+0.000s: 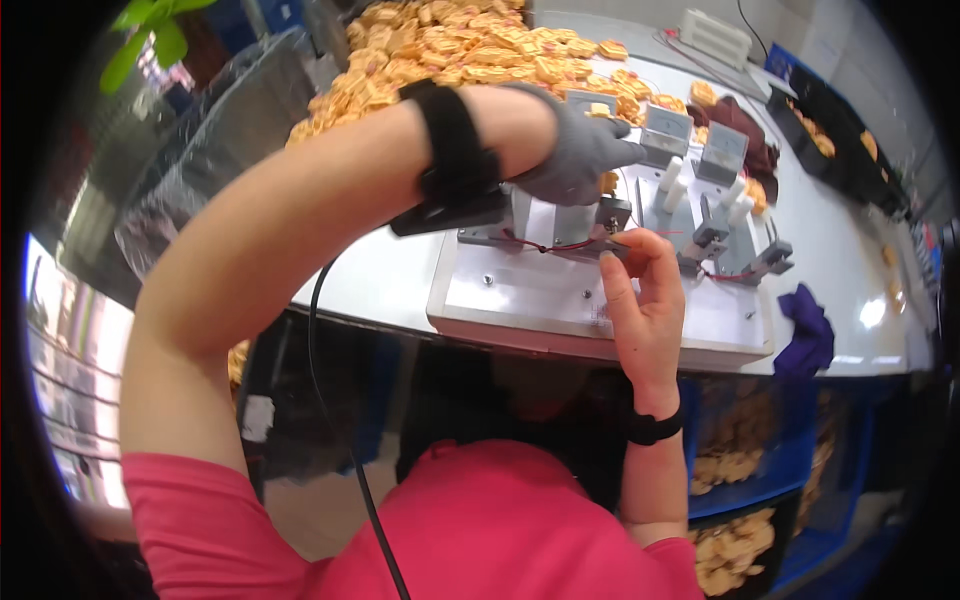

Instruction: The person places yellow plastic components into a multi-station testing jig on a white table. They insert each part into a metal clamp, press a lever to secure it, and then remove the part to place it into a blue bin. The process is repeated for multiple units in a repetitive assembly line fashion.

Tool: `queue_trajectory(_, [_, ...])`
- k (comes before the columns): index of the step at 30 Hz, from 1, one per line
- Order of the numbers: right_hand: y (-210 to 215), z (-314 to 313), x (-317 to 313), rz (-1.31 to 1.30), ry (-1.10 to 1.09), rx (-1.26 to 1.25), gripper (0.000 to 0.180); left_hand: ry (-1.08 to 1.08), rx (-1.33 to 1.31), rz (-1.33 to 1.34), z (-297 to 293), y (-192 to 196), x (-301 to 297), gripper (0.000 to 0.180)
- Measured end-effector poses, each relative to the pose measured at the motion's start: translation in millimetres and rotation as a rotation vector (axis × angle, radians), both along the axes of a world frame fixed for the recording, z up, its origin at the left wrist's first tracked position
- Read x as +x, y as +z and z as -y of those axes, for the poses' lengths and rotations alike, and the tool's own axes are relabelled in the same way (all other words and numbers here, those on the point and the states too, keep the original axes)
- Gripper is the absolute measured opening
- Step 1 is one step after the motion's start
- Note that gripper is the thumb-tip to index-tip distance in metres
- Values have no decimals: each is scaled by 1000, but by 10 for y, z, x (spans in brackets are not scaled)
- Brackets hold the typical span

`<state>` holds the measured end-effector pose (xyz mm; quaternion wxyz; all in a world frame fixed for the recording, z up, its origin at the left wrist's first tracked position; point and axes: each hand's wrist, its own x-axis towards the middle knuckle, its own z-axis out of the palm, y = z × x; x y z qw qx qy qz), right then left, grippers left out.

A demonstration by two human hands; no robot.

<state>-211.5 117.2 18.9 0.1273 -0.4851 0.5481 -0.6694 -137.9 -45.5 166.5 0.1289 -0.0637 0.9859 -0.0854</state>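
Landmark: the white, flat, rectangular fixture base (pixel 520 305) on the white-topped table (pixel 860 285). The left hand (pixel 575 155), in a grey fabric glove, is above the far part of the base, with fingers pointing rightward; its palm side is hidden, so whether it grips anything cannot be told. A small yellow piece (pixel 609 183) shows just beside its fingers, over the base. The bare right hand (pixel 650 300) is over the near-middle of the base, thumb and fingers bent toward each other at a small dark block (pixel 614 212) (whether they pinch it or a wire cannot be told). Thin red and black wires (pixel 545 246) run across the base to the left of that hand.

To the right of the right hand, the base carries white upright cylinders (pixel 673 185). Grey box-shaped meters with pale faces (pixel 667 122) stand along its far side. Beyond the base, toward its far left, lies a large heap of yellow pieces (pixel 440 60). A dark purple cloth (pixel 806 330) lies just right of the base; a long black tray (pixel 850 165) holding some yellow pieces sits farther right and beyond.
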Motion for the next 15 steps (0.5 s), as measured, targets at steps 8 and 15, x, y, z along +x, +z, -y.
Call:
queue_trajectory(8, [-6,6,19,77,14,-24,20,148,341,0,269,-60,-160,75])
queue_trajectory(15, [-16,24,22,81,2,4,28,133,78,40,156,-46,-42,68])
